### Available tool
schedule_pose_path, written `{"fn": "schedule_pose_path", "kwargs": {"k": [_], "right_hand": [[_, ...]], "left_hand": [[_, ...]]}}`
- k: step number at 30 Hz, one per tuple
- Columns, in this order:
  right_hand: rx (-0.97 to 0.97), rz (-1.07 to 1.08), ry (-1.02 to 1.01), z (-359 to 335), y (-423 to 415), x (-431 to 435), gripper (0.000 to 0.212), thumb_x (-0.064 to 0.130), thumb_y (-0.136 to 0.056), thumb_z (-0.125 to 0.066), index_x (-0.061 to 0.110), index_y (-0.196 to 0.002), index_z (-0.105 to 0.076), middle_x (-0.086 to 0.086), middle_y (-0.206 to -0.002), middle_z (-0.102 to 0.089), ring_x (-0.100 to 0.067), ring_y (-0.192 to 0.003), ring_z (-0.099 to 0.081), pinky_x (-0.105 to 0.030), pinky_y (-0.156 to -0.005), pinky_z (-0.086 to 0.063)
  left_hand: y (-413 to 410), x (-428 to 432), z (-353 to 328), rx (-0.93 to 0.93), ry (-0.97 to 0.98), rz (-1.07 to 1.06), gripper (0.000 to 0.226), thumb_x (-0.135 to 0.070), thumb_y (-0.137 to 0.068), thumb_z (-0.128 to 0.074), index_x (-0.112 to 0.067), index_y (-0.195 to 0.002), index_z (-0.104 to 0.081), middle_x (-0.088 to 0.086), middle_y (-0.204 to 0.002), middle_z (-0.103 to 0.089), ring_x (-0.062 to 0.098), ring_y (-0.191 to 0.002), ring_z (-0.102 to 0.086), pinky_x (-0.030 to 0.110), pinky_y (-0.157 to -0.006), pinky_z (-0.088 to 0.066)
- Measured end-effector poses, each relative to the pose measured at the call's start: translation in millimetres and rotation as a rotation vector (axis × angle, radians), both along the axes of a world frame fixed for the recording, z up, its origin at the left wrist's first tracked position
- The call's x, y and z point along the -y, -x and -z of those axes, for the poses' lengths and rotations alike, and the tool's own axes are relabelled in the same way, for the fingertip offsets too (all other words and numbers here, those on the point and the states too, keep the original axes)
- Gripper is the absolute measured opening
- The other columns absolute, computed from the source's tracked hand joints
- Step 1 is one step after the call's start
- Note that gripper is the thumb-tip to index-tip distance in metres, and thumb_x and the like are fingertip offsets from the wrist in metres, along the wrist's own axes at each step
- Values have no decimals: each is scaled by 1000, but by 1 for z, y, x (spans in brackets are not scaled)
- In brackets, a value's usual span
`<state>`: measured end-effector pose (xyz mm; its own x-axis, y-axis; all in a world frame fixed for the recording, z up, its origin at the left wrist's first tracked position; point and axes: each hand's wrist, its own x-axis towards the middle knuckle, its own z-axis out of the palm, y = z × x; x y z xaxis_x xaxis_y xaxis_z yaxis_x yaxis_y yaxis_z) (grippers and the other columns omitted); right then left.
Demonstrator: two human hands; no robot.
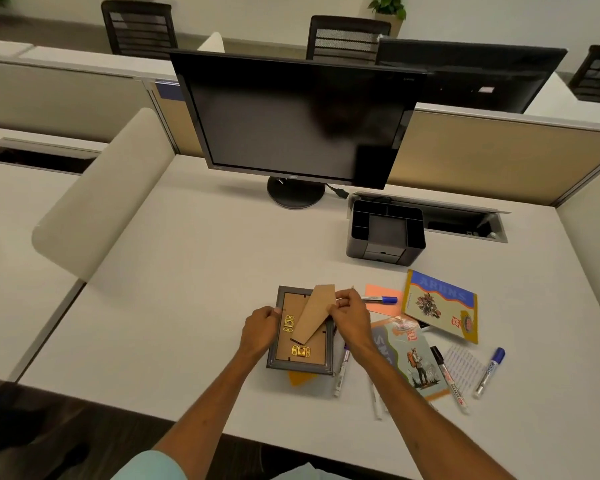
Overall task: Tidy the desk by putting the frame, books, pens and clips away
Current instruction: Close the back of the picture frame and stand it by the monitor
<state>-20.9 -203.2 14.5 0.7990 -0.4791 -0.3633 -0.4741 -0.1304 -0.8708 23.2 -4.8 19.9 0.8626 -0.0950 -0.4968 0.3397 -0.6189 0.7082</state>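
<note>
We were on the frame [300, 332]: left hand [260, 329] gripped its edge, right hand [347, 315] pinched seemingly its stand [314, 313]; next, we judged, fold that flat.

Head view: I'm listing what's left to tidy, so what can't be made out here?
Picture frame: face down, front unseen, head view.
Orange sheet: mostly under the frame.
White pen: partly behind the right forearm.
Clips: none discernible, perhaps too small.
Organizer: dark compartments, contents unclear.
</note>
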Motion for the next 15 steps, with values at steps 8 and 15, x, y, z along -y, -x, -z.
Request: {"fn": "schedule_pose_path", "kwargs": {"k": [8,15], "right_hand": [[153,-174,-188,-28,2,5,35,16,-107,-58,30,-130,-36,-2,-109,-76,-21,-90,-79,-28,-74,-65],[146,-303,-148,-33,13,18,38,26,-102,-66,21,-138,-54,-2,-127,-75,-18,-114,-74,-39,-96,-62]], "left_hand": [[-17,9,-17,-73,113,-53,38,-31,-111,-45,-5,-107,-73,13,-103,-77,31,-98,-74,44,-87,-62],[-22,18,-14,-281,285,-208,32,-29,-108,-53,-5,-114,-72,13,-102,-80,33,-98,-77,49,-97,-61]]}}
